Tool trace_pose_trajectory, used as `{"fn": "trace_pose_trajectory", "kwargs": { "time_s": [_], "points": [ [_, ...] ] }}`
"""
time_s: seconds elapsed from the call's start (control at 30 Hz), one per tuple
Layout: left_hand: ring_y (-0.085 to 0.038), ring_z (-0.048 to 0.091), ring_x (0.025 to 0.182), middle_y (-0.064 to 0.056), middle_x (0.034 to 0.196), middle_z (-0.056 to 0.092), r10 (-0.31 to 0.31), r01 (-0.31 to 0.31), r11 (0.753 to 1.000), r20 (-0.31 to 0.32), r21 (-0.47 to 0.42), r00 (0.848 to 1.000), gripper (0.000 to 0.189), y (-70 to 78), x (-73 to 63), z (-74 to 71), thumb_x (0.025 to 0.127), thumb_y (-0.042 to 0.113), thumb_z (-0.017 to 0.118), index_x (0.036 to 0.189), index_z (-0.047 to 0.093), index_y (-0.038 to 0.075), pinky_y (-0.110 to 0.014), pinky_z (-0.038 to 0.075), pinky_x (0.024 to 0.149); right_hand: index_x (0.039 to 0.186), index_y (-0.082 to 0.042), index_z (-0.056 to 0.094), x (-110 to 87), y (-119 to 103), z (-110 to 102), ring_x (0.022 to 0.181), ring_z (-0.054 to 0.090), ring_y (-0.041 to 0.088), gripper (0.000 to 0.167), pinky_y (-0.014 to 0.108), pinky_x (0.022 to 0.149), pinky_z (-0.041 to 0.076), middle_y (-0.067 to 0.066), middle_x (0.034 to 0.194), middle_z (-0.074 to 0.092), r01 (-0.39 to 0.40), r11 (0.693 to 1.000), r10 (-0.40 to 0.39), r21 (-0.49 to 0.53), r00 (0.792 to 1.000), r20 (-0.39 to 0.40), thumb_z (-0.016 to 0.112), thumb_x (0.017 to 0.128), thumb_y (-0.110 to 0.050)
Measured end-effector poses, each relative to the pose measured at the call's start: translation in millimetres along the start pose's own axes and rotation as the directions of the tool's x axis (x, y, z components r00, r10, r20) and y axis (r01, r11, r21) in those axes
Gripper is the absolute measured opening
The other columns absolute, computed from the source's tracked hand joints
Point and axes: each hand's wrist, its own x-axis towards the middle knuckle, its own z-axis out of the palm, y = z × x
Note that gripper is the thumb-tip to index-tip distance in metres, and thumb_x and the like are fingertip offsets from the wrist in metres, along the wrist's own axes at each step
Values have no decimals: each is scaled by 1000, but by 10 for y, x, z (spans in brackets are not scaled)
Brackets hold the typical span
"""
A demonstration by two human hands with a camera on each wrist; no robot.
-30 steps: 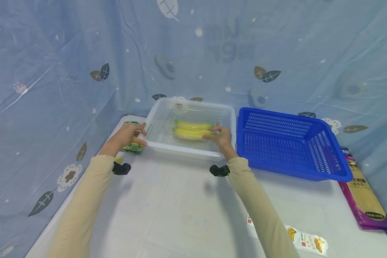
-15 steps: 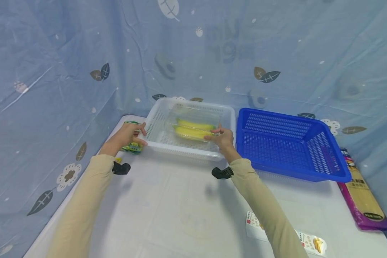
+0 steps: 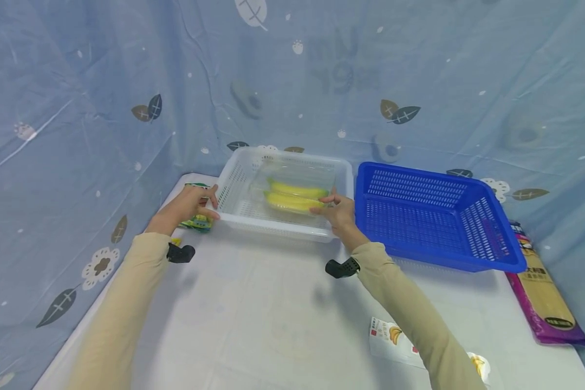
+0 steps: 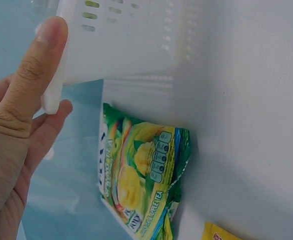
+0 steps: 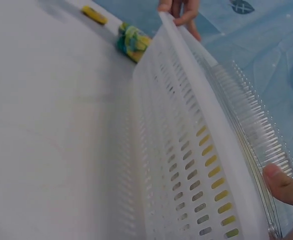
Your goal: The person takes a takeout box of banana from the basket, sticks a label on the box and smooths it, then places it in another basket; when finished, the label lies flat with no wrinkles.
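My left hand point(image 3: 185, 207) pinches the left end of a white plastic basket point(image 3: 268, 223), its thumb over the rim and fingers beneath in the left wrist view. Inside that basket is a clear plastic box point(image 3: 299, 170) holding yellow bananas point(image 3: 294, 202). My right hand point(image 3: 340, 214) grips the box's right end. In the right wrist view its thumb point(image 5: 281, 185) presses the box's clear edge, which stands just above the basket rim point(image 5: 211, 117). The fingers under the box are largely hidden.
A blue basket point(image 3: 424, 254) stands right of the white one. Beyond it lies a purple-edged packet point(image 3: 548, 295). A green and yellow tea packet point(image 4: 141, 172) lies left of the white basket. A banana-printed label strip point(image 3: 395, 341) is partly behind the right forearm.
The right hand and the box of bananas have shifted slightly right, and the right forearm has swung outward, uncovering more of the label strip's left part. The left hand keeps its hold on the rim.
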Motion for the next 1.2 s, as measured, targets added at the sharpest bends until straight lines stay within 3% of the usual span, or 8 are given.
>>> {"fn": "trace_pose_trajectory", "kwargs": {
  "time_s": [0.13, 0.37, 0.6, 0.7, 1.0, 1.2],
  "points": [
    [-19, 33, 63, -23, 148, 33, 15, -14, 1000, 12, -9, 1000, 15, -1, -8, -19, 77, 21, 80, 82, 70, 10, -30, 34, 60, 99, 8, 64, -26, -10, -11, 143, 23, 23, 33, 31, 113, 27, 6, 154, 28, 5, 1000, -5, 31, 1000, -8, 77, 70, 13],
    [-18, 31, 61, -23, 146, 35, 4, -4, 1000, -5, -3, 1000, 19, 10, -1, -28, 75, 24, 79, 82, 70, 9, -30, 37, 62, 101, 8, 63, -42, -42, -20, 144, 19, 24, 34, 32, 114, 23, 5, 154, 27, 1, 999, -1, 40, 1000, 5, 77, 70, 13],
    [-18, 34, 62, -23, 146, 35, 2, -1, 1000, -19, 9, 1000, 20, 43, 8, -10, 74, 22, 79, 81, 68, 7, -32, 39, 65, 100, 8, 63, -63, -65, -52, 143, 22, 23, 33, 32, 101, 43, 5, 154, 27, -21, 995, 20, 101, 1000, 11, 76, 71, 15],
    [-18, 30, 60, -22, 146, 33, -18, 18, 1000, -17, 11, 1000, 21, 59, -1, -12, 74, 22, 79, 82, 68, 7, -32, 36, 63, 100, 7, 63, -74, -81, -66, 143, 21, 22, 32, 30, 103, 40, 5, 154, 27, -20, 995, 19, 95, 1000, 12, 76, 71, 14],
    [-25, 44, 73, -21, 147, 33, -49, 49, 999, -13, -6, 999, 20, 62, -6, 8, 74, 22, 79, 81, 68, 8, -37, 40, 73, 101, 6, 63, -123, -192, -115, 144, 18, 22, 31, 31, 116, 17, 5, 155, 26, -9, 999, 8, 47, 1000, 23, 76, 73, 11],
    [-20, 36, 63, -21, 147, 33, -50, 50, 999, -14, -3, 999, 19, 76, 3, 18, 74, 20, 80, 81, 68, 7, -35, 40, 71, 101, 5, 63, -171, -285, -184, 144, 18, 22, 31, 28, 111, 30, 6, 155, 25, -17, 998, 14, 55, 999, 49, 76, 74, 10]
  ]
}}
